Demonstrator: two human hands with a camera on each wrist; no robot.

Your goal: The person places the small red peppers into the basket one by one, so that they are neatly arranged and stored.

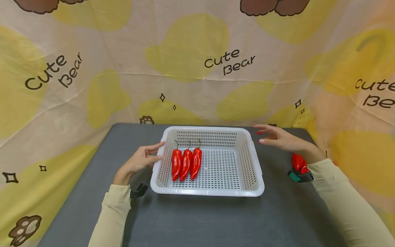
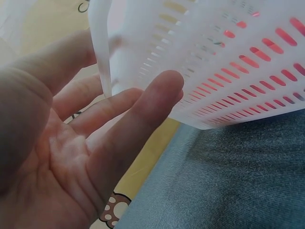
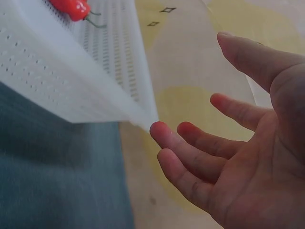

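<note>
Hands (image 1: 140, 160) (image 1: 282, 139) loosely spread, left at the rim (image 1: 155, 168) of a white basket (image 1: 219, 168), three red peppers (image 1: 186, 164) inside.

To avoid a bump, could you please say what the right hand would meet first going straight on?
Likely the white basket, at its far right corner; how high the right hand sits is unclear.

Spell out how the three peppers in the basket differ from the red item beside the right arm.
The three peppers lie inside the basket; the red item is outside it, off to the right.
The peppers show their stems; no stem shows on the red item, partly hidden by the right arm.
Both are red and shiny. Whether the red item is also a pepper isn't clear.
</note>
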